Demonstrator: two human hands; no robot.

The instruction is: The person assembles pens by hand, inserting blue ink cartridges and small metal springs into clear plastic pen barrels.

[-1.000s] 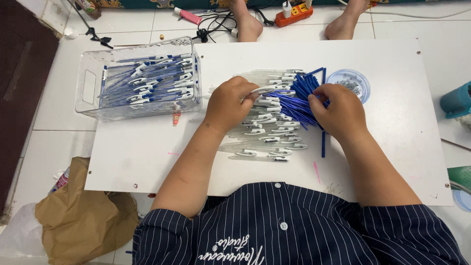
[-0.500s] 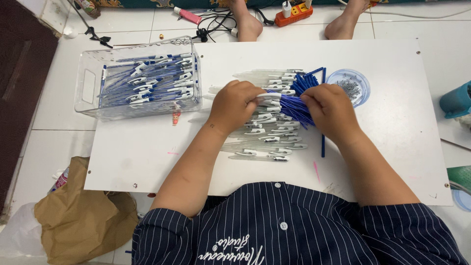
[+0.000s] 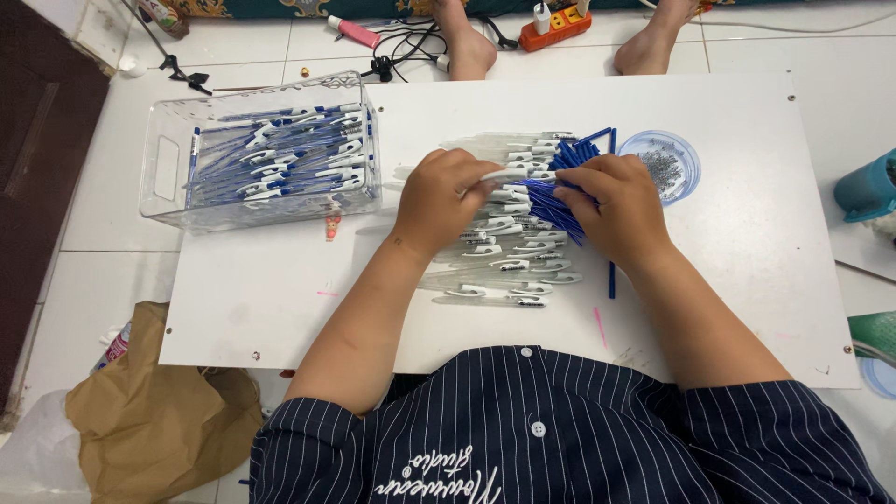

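head view: hands (image 3: 532,201) mid-board (image 3: 280,289) on pens (image 3: 509,252), edges well apart.

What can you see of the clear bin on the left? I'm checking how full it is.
The bin is a clear plastic rectangular tub with a cut-out handle in its end wall. It stands upright on the white board's far left corner, overhanging the edge. A layer of finished pens, blue with white clips, lies lengthwise inside, well below the rim. Neither hand touches it.
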